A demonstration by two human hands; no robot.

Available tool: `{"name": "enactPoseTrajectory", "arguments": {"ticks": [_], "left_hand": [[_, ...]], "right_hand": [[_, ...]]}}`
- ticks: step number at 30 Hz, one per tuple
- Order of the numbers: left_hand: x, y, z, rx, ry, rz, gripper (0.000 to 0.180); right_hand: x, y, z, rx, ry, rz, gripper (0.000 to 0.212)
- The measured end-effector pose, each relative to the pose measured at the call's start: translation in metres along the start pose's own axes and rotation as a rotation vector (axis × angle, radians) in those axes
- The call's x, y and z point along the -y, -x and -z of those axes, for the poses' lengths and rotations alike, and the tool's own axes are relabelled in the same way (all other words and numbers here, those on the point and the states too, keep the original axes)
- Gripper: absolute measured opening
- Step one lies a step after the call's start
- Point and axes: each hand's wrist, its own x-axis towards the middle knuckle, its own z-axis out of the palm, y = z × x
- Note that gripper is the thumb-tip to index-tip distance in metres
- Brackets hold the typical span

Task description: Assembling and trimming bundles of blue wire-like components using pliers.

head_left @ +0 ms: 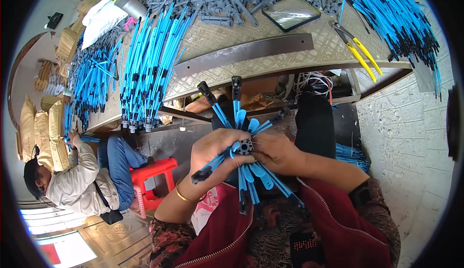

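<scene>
Above my lap I hold a round grey hub with holes around its face. Blue plastic arms fan out from it on all sides, several ending in black clips. My left hand is closed around the hub's left side, thumb and fingers pressing above and below it. My right hand is closed at the hub's right edge, fingertips pinched together. A thin wire-like strand shows between those fingertips and the hub. The right palm and part of the arms are hidden.
On the table ahead lie grey plastic parts, bundled blue arms, a dark metal bar, a mirror-like panel and yellow-handled pliers. At left, another person works beside a red stool.
</scene>
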Motion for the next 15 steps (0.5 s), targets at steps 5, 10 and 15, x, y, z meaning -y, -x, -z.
{"name": "enactPoseTrajectory", "arguments": {"ticks": [5,10,15], "left_hand": [[-0.005,-0.005,-0.008,-0.019,-0.228,-0.138,0.030],[-0.002,-0.005,-0.010,-0.015,-0.179,-0.210,0.029],[-0.005,-0.007,-0.014,0.020,-0.156,-0.182,0.024]], "right_hand": [[0.006,0.007,-0.008,-0.167,-0.011,-0.028,0.014],[0.008,0.007,-0.002,-0.093,-0.012,-0.078,0.013],[0.013,0.008,-0.002,-0.100,-0.036,-0.115,0.011]]}}
